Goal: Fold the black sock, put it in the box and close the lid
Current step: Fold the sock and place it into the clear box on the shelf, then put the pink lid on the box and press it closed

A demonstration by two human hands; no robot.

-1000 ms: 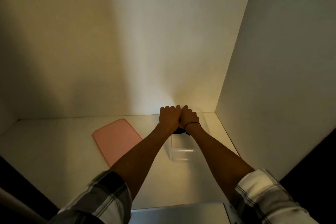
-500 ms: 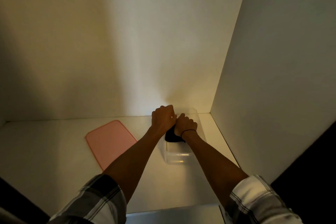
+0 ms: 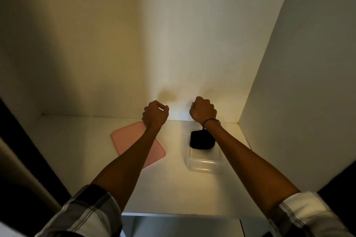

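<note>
Both hands have lifted apart: our left hand and right hand hover loosely curled, empty. Sock sits folded in the box. Next we fetch the lid, lying left.

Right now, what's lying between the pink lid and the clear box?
Nothing: in the head view, only bare white shelf separates the pink lid from the clear box.

A home storage space is suggested: a plain white shelf board is enclosed by bare white cabinet walls, dimly lit.
</note>
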